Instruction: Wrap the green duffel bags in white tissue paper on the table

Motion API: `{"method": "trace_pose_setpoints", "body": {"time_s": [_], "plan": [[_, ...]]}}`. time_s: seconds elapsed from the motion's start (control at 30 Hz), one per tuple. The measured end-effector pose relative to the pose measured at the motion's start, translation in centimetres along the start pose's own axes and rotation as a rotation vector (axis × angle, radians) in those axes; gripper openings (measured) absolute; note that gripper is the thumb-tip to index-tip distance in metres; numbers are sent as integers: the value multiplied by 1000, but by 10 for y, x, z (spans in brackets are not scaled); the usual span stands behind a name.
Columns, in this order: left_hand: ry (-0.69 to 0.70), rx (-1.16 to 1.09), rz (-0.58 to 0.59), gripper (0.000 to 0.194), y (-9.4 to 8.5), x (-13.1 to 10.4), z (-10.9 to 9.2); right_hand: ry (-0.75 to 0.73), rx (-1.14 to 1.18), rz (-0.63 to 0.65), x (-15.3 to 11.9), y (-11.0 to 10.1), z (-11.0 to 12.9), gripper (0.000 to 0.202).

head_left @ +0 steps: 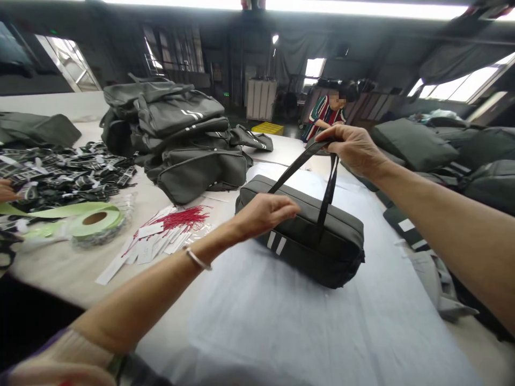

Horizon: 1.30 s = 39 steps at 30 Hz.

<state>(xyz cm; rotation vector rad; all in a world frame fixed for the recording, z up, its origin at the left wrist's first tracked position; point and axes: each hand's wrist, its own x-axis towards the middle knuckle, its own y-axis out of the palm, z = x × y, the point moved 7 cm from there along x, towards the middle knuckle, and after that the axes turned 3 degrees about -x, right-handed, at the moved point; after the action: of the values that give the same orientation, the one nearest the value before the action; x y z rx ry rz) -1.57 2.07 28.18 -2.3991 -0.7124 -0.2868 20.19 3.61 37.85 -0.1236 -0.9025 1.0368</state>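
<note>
A dark grey bag point(298, 203) with two white stripes on its side lies on the white-covered table, tilted slightly. My right hand point(350, 147) is closed on the top of its handle strap point(300, 166), pulling the loop up above the bag. My left hand point(267, 214), with a white bangle on the wrist, is in front of the bag's near side. Its fingers are curled together, and what they hold, if anything, is hidden.
Stacked grey bags point(181, 123) stand at the back left, with more bags point(422, 145) along the right. Tags with red strings point(173, 230), a green tape roll point(94, 220) and piled straps point(72, 171) lie left. A person point(325, 112) in striped clothing is across the table; another hand point(6, 190) shows at far left.
</note>
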Motion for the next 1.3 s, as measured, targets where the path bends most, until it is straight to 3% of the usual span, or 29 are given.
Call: {"method": "trace_pose_setpoints", "body": {"time_s": [0.07, 0.13, 0.2, 0.33, 0.43, 0.53, 0.6, 0.63, 0.7, 0.77, 0.8, 0.87, 0.93, 1.03, 1.17, 1.3], "plan": [[-91, 40, -142, 24, -5, -39, 50, 34, 41, 26, -3, 0, -3, 29], [-195, 153, -368, 21, -24, -68, 101, 83, 99, 35, -5, -2, -4, 28], [-295, 241, -522, 33, -43, -86, 146, 123, 137, 39, -4, -4, -2, 27], [-409, 281, -521, 64, -56, -90, 210, 116, 151, 39, -3, -1, 6, 29], [-446, 279, -472, 71, -48, -87, 231, 142, 154, -3, -5, 2, 6, 32], [-428, 307, -497, 68, -28, -97, 224, 178, 172, -51, -8, 1, 1, 37], [-305, 366, -460, 59, 3, -114, 202, 169, 175, -70, -9, -2, -3, 39], [-208, 399, -386, 54, 27, -126, 187, 161, 163, -73, -8, -4, -4, 40], [-20, 425, -73, 52, 96, -159, 162, 138, 124, -75, -6, -8, -6, 40], [138, 417, 324, 72, 172, -204, 147, 112, 91, -52, -3, -11, -6, 37], [180, 412, 462, 84, 202, -224, 144, 102, 86, -39, -2, -11, -5, 36], [176, 423, 581, 97, 239, -251, 147, 88, 103, -20, 1, -13, -2, 35], [145, 443, 589, 99, 255, -259, 152, 57, 135, 4, 3, -13, 5, 35], [133, 441, 576, 94, 257, -261, 151, 13, 156, 31, 5, -13, 18, 31], [89, 406, 609, 95, 262, -279, 135, 11, 184, 35, 4, -16, 32, 23], [5, 376, 657, 99, 278, -301, 116, -22, 164, 37, -3, -23, 43, 19]]}}
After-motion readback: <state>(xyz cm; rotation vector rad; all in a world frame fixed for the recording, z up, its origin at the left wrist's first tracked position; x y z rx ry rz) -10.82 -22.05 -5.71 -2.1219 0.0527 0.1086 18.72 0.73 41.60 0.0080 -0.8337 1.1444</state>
